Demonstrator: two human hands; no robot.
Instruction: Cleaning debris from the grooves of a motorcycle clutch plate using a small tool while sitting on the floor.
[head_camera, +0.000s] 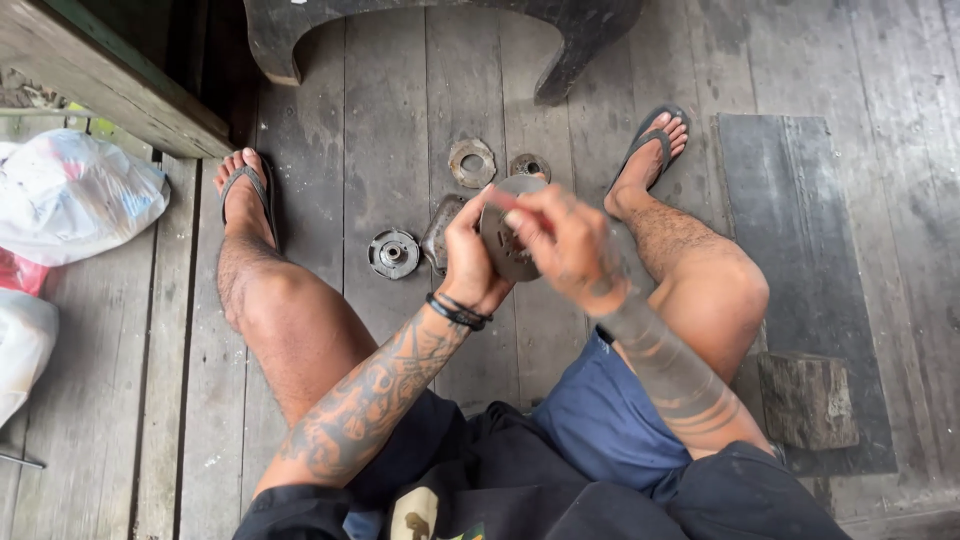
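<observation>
Disc (503, 245), round, grey metal, dull and grimy, sits upright between both hands above the plank floor (390, 120), its flat face turned toward the right hand. I read the left hand (468, 262) as the holder: its grip is closed around the disc's left rim from behind. Right hand (565, 245) lies just right of the disc, blurred, fingers pinched on something thin and reddish touching the face. Other metal parts (394, 253) lie below, near the feet.

Grey weathered plank floor (390, 120); dark bench (440, 30); wood block (808, 398); daylight.
</observation>
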